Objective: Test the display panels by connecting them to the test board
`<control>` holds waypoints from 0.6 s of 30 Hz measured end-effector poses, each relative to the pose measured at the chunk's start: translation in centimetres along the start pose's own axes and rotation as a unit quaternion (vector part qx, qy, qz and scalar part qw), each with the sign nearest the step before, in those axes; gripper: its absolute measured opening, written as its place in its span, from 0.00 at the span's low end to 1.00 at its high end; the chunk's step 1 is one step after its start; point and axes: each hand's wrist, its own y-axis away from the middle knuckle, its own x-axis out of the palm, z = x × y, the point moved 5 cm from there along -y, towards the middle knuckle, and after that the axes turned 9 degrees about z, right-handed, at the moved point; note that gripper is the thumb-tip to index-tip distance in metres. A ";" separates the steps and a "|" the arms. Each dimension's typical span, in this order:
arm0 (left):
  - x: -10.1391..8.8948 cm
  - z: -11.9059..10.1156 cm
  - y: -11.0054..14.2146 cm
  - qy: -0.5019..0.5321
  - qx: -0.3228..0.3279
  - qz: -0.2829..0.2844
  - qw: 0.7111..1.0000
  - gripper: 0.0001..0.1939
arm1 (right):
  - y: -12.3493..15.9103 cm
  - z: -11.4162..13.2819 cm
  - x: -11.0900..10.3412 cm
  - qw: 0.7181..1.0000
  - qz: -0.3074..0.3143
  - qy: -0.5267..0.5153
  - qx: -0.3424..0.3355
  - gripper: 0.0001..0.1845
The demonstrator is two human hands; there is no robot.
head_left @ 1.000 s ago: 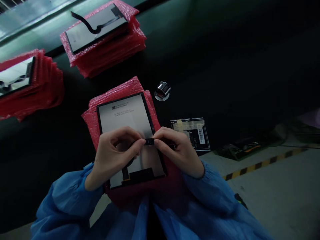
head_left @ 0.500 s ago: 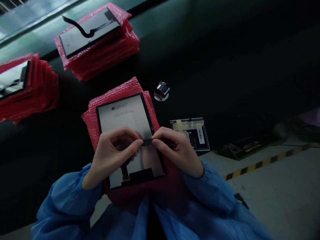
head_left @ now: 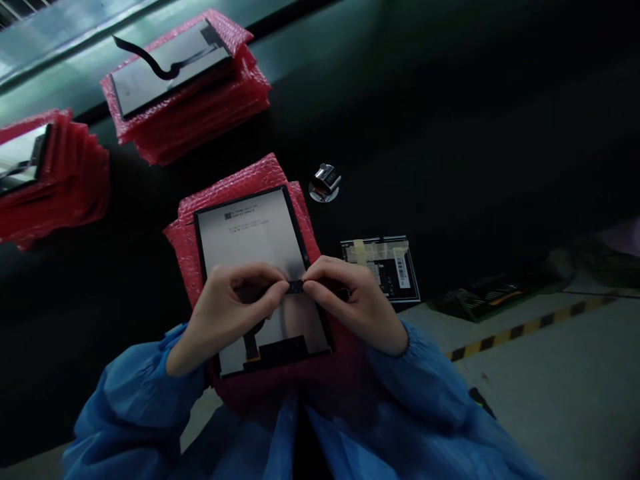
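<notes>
A display panel (head_left: 250,241) lies back side up on red bubble-wrap bags (head_left: 230,183) in front of me. My left hand (head_left: 240,300) pinches a black flex cable (head_left: 296,287) between thumb and forefinger, above the panel. My right hand (head_left: 353,297) pinches the other end of this cable by the panel's right edge. Only a short dark piece of the cable shows between the fingertips. Below my left hand, the cable runs down to the panel's lower edge. What lies under my right fingertips is hidden.
Behind, a stack of red bubble-wrap bags (head_left: 200,123) carries a panel (head_left: 170,67) with a curled black cable. Another red stack (head_left: 75,180) stands at the left. A shiny metal roll (head_left: 326,180) and a circuit board (head_left: 400,270) with a label lie to the right.
My left hand has shifted slightly right, towards my right hand, and less of the cable shows between them. The right hand keeps its pinch almost in place. The view has turned slightly.
</notes>
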 end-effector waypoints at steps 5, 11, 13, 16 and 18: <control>0.8 -0.1 -0.7 -0.010 -0.003 0.018 1.000 0.07 | 0.0 -0.2 -0.6 0.999 0.031 0.002 0.009 0.08; 1.3 -0.1 -0.9 -0.004 -0.029 0.037 0.999 0.07 | 0.1 -0.1 -1.6 0.996 0.085 -0.004 0.026 0.10; 1.5 -0.1 -1.1 -0.001 -0.032 0.040 0.999 0.06 | 0.1 -0.1 -1.7 0.996 0.090 -0.006 0.028 0.10; 2.0 -0.3 -1.5 -0.011 -0.027 0.048 0.998 0.07 | -0.1 -0.3 -1.5 0.997 0.080 -0.004 0.023 0.09; 2.2 -0.4 -1.7 -0.027 -0.021 0.061 0.998 0.07 | -0.3 -0.6 -1.5 0.999 0.045 0.005 0.009 0.08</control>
